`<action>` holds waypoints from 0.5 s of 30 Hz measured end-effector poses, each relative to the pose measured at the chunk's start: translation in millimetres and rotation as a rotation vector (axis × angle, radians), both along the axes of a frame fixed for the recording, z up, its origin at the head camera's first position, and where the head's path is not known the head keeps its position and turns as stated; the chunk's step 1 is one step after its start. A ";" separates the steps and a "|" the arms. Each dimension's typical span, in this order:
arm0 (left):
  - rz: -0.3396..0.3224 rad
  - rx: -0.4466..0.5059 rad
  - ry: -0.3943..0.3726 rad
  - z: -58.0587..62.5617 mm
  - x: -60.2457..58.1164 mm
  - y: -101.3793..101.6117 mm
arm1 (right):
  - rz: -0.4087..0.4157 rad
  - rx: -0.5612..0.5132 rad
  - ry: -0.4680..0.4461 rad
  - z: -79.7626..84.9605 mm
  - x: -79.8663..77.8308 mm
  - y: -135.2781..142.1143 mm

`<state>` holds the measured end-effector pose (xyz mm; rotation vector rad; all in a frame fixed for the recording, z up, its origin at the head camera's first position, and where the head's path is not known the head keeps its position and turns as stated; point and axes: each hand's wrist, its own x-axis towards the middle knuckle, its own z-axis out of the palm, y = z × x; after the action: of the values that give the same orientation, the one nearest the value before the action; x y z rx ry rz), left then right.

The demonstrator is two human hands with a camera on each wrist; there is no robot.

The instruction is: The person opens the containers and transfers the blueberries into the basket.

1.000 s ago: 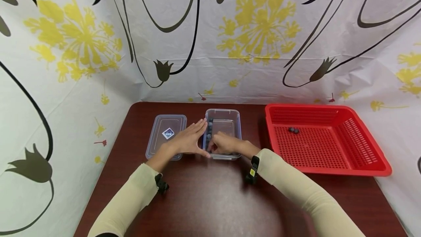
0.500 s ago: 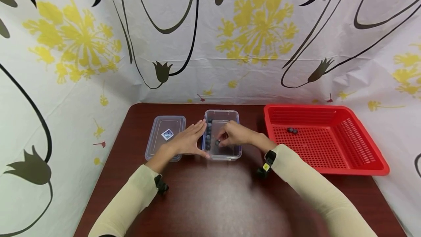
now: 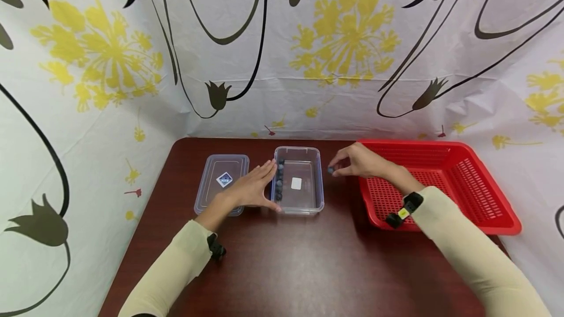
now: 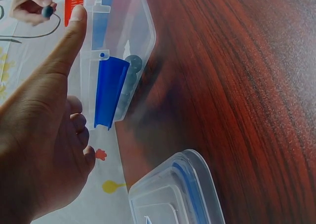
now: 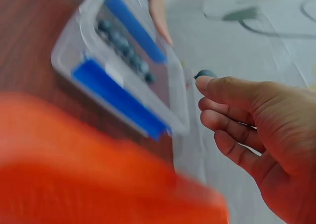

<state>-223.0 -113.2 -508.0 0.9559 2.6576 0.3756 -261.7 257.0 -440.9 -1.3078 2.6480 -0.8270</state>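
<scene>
A clear plastic box [image 3: 321, 185] with blue side clips stands near the middle of the table. Along its left inner wall runs a row of several blueberries [image 3: 279, 182]. My left hand [image 3: 248, 187] rests against the box's left side, fingers straight and thumb spread towards the front corner. To the right of the box, in the air, my right hand [image 3: 361, 161] pinches a single blueberry [image 5: 206, 73] between thumb and fingertips. In the left wrist view that blueberry [image 4: 47, 11] also shows, apart from the box.
The clear lid [image 3: 210, 185] with a diamond label lies left of the box, partly behind my left hand. A red perforated basket [image 3: 493, 190] stands at the right, below my right forearm, which hides part of its inside. A patterned cloth [image 3: 282, 106] hangs behind the table.
My right hand has risen out of the box and moved right towards the red basket, pinching a blueberry. The left hand has stayed at the box.
</scene>
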 end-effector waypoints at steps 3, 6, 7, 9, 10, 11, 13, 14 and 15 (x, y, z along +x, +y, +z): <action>0.005 0.002 -0.004 0.6 -0.2 -0.1 | -0.077 0.011 -0.013 7.8 0.9 28.2; 0.010 0.003 -0.009 1.0 -0.2 -0.9 | -0.135 0.025 -0.001 9.8 -0.8 58.7; 0.010 0.005 -0.011 1.0 -0.1 -0.9 | -0.149 0.030 0.007 9.2 -1.5 69.5; 0.009 0.006 -0.008 0.9 -0.3 -0.9 | -0.181 0.046 0.024 7.0 -3.9 90.5; 0.007 0.006 -0.005 0.8 -0.3 -1.0 | -0.197 0.055 0.024 5.3 -5.4 100.7; 0.007 0.007 -0.004 0.8 -0.3 -1.1 | -0.213 0.066 0.023 3.3 -6.9 110.5; 0.007 0.010 -0.004 0.5 -0.4 -0.9 | -0.247 0.095 0.011 -0.8 -9.1 129.0; 0.008 0.013 -0.005 0.2 -0.4 -0.7 | -0.266 0.110 -0.001 -3.1 -9.9 137.6; 0.009 0.013 -0.007 0.1 -0.3 -0.6 | -0.283 0.125 -0.016 -5.8 -10.7 145.7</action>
<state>-223.3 -113.8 -508.0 0.9454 2.6574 0.3985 -272.5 402.6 -446.7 -0.9081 2.8603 -0.6805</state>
